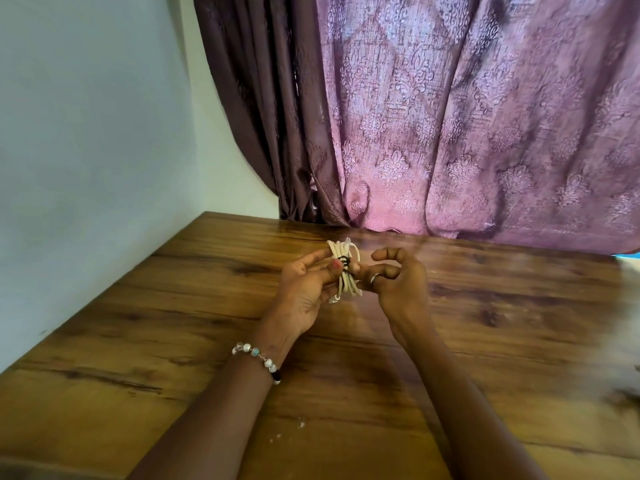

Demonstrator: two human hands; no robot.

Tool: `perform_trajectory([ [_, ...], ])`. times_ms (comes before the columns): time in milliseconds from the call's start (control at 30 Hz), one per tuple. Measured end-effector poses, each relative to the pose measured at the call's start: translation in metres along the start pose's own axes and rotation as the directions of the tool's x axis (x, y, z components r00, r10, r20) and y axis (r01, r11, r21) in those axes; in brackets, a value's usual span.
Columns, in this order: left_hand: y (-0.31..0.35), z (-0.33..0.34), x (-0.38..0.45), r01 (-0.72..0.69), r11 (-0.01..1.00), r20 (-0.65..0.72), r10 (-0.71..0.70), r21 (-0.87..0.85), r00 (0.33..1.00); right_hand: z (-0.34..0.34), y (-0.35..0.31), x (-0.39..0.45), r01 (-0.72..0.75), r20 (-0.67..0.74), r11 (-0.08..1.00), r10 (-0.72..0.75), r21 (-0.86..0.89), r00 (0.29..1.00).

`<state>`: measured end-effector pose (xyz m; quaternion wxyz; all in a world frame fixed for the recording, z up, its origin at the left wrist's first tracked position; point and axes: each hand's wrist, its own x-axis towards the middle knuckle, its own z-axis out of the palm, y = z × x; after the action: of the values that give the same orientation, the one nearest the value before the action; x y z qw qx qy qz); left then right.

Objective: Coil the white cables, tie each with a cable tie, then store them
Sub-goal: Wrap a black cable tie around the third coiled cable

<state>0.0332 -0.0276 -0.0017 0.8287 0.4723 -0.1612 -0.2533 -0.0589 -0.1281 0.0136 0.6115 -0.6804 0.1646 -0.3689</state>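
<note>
Purple patterned curtains point(467, 116) are hanging behind a wooden desk point(173, 341), and a pale blue wall point(86, 133) is running along the desk's left edge. Above the desk, nearer its far edge than its near one and roughly midway across, a coiled white cable point(341, 271) is being held up off the surface between two bare hands. The cable is gathered into a narrow upright bundle of several loops, and a black cable tie point(344, 262) is wrapped around its middle. The bundle is being gripped by the left hand point(306, 289), whose fingers are curled behind the loops while the thumb, with a painted nail, is pressed against the front just beside the tie. The right hand point(394, 282) is being held at the bundle's right side; its thumb and a ringed finger are pinched in at the tie, while the remaining fingers are arched loosely above and are holding nothing. Whether the tie is fastened cannot be told, since it is partly hidden by the fingertips. A beaded bracelet point(258, 358) is being worn on the left wrist, and a silver ring point(374, 278) is being worn on the right hand. A few small white specks point(299, 426) are lying on the desk near its front edge, between the forearms. At the desk's right edge, something pale is blurred beyond recognition.
</note>
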Motion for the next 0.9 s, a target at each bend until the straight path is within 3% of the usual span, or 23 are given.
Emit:
perform_trajectory([
  [133,0.000,-0.001,0.002,-0.023,1.000,-0.041,0.022,-0.022,0.999,0.000,-0.009,-0.004,-0.157,0.089,0.975,0.144,0.157,0.985],
  [467,-0.004,0.000,0.001,-0.060,0.996,-0.035,0.062,0.060,0.997,-0.001,-0.008,-0.003,-0.353,0.122,0.897,0.331,0.265,0.936],
  [700,-0.003,0.001,-0.003,0.002,0.999,0.001,-0.002,0.034,1.000,-0.008,-0.005,0.002,-0.273,0.174,0.950,0.246,0.149,0.953],
  [900,-0.003,0.002,-0.004,0.022,0.999,0.038,-0.024,0.045,0.999,-0.013,-0.007,0.003,-0.227,0.168,0.960,0.199,0.164,0.965],
])
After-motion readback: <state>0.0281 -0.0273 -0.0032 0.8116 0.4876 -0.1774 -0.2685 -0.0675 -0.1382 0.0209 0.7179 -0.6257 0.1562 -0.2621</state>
